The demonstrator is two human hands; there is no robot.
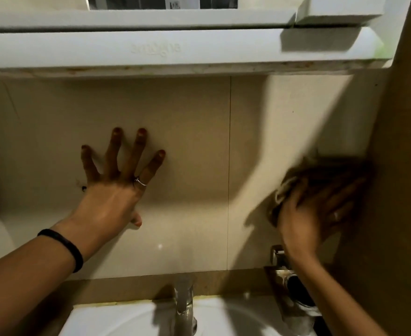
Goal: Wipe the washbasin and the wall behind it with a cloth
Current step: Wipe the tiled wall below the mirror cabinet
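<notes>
Cloth (pixel 294 187) crumpled under right hand (pixel 313 209), glossy beige tiled wall (pixel 190 132)

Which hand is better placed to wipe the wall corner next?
The right hand: it presses the cloth on the wall by the corner. The left hand lies spread, bare, on the tile.

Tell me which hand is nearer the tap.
Right. The right hand presses the cloth on the wall up and to the right of the tap; the left hand, fingers spread flat on the tile, is higher and farther left.
</notes>
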